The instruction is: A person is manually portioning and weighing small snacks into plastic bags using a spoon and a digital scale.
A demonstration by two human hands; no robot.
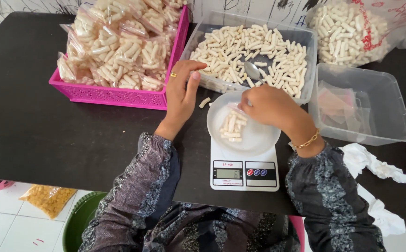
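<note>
Surface: black tabletop (35, 126), white tiled floor showing below its near edge.
Right fingers: curling narrowly over the far rim of the clear bowl (254, 135); cannot tell whether gripping a snack stick or the small clear bag lying under them.
Right hand (270, 106): hovering over the bowl, gold chain bracelet (308, 141) circling the wrist, patterned grey sleeve trailing back.
Left fingers: bending loosely, tips touching the near wall of the clear tub (305, 35), gold ring (173, 74) sitting on one finger, holding nothing.
Left hand (182, 93): resting on the table between the pink basket (114, 95) and the tub.
Bowl contents: pale snack sticks (232, 128) lying in a small clear bag, left of centre.
Under the bowl: white digital kitchen scale (245, 175), display facing the person.
Tub contents: loose pale sticks filling it, metal spoon (253, 71) lying among them, one stray stick (204, 102) lying on the table just beside.
Pink basket: holding filled, sealed bags of sticks, far left.
Right side: second clear tub (389, 121) holding empty clear bags; crumpled white cloth (375, 168) lying near it.
Far right: large plastic bag of sticks (347, 32).
Floor: bag of yellow snacks (48, 198), green basin (79, 224).
</note>
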